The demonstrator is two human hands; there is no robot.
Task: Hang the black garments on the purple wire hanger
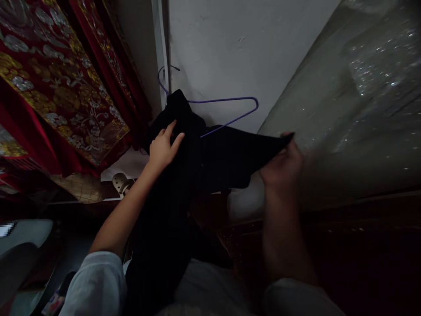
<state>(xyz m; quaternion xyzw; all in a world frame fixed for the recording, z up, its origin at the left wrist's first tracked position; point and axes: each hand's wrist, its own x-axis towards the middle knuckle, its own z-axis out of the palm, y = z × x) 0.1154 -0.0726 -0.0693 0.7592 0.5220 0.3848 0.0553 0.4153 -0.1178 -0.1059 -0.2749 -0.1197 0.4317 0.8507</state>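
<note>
A black garment (184, 153), perhaps a shirt, hangs in front of me on a purple hanger (226, 100). The hanger's hook is at the edge of a white panel, and its right arm sticks out bare above the cloth. My left hand (164, 145) lies on the upper front of the garment with its fingers spread. Off to the right, my right hand (284, 162) pinches a corner of the black cloth and holds it stretched out sideways. Dim light hides most of the garment's folds.
Red curtains (79, 83) with gold and silver patterns hang at the left. The white panel (237, 48) stands behind the hanger. Plastic-wrapped material (348, 109) leans at the right. A beige clog (120, 183) is at the lower left, near a grey chair (29, 237).
</note>
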